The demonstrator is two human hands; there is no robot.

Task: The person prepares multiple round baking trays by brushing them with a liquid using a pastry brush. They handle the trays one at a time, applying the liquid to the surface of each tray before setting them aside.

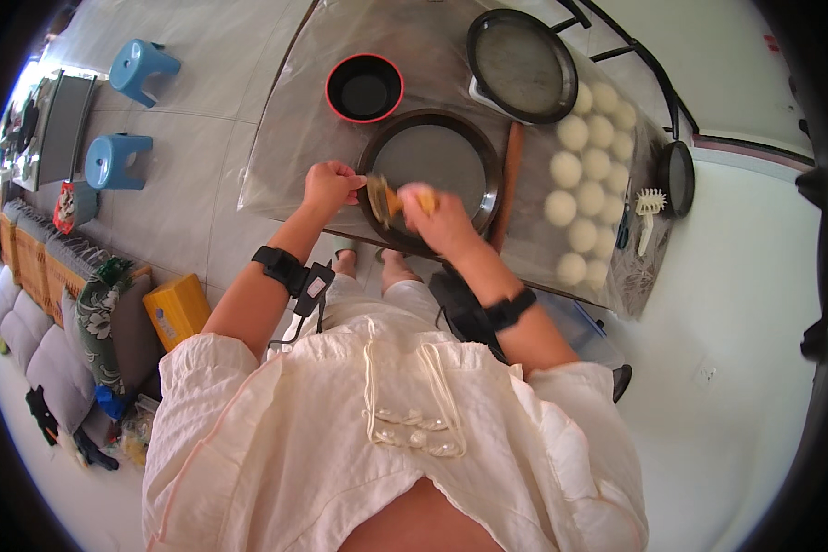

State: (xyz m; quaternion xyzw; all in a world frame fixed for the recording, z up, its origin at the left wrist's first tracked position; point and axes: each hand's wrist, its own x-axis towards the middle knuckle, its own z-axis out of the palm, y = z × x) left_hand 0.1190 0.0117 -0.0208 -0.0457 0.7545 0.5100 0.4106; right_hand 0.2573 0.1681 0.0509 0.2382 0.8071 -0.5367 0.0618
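Observation:
A round dark metal pan [448, 155] lies near the front edge of the plastic-covered table [297, 117]. My left hand [331, 186] is at its left rim, with thumb and fingers pinched on the edge. In my right hand [441, 217] is a pastry brush [383, 201] with a wooden handle. Its bristles are over the pan's left wall and look blurred. Beyond the pan stands a black bowl [364, 93] with a red rim. A wooden rolling pin [509, 186] lies along the pan's right side.
Rows of white dough balls [590, 199] sit to the right. Another round pan [521, 65] rests on a white object at the back. At the right edge are scissors [623, 224], a scrub brush [648, 217] and a small dark pan [677, 181]. Blue stools [121, 162] stand left.

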